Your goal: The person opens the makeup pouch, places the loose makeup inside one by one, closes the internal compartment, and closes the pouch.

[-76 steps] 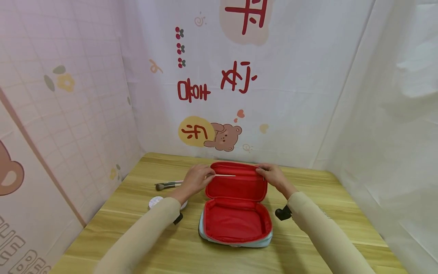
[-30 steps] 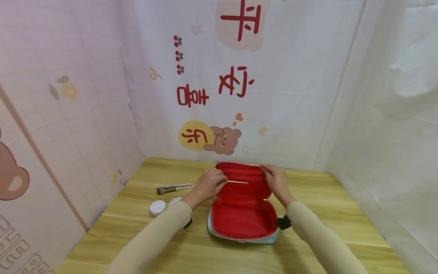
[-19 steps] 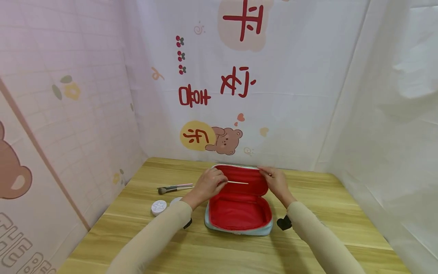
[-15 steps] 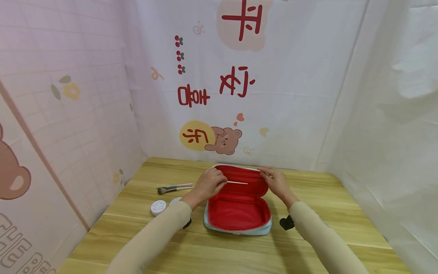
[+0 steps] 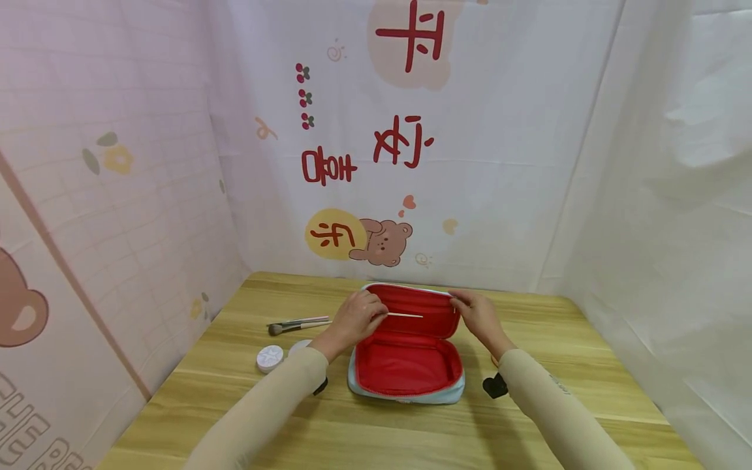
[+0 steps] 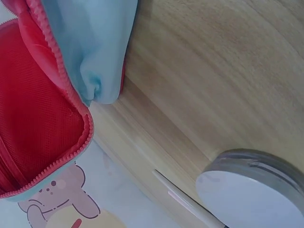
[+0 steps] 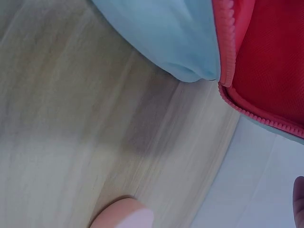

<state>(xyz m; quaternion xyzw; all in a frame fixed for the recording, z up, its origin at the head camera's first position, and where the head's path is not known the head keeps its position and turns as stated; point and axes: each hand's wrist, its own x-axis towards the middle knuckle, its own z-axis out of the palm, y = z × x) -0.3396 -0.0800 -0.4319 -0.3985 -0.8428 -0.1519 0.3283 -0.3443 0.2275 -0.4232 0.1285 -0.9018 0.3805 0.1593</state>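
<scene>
A light-blue cosmetic bag (image 5: 405, 397) with a red lining lies unzipped on the table, its lid (image 5: 431, 321) raised at the back. My left hand (image 5: 360, 318) pinches a thin white stick (image 5: 407, 316), which points right across the inside of the lid; the stick's other end is hidden in the hand. At the lid's upper right corner, my right hand (image 5: 478, 318) grips the edge between thumb and fingers. The left wrist view shows the bag's red mesh lining (image 6: 33, 99) and zip; a fingertip (image 7: 299, 202) shows in the right wrist view.
Makeup brushes (image 5: 299, 324) lie on the wooden table (image 5: 329, 431) at the left. Nearer stand a round white case with a star pattern (image 5: 270, 358) and a white-topped round compact (image 6: 244, 199). A pink sponge (image 7: 124, 214) lies right of the bag. Printed cloth walls surround the table.
Over the earlier frames my left hand has moved right with the stick, and the raised lid has tilted. My right hand has lately shifted slightly right at the lid's corner.
</scene>
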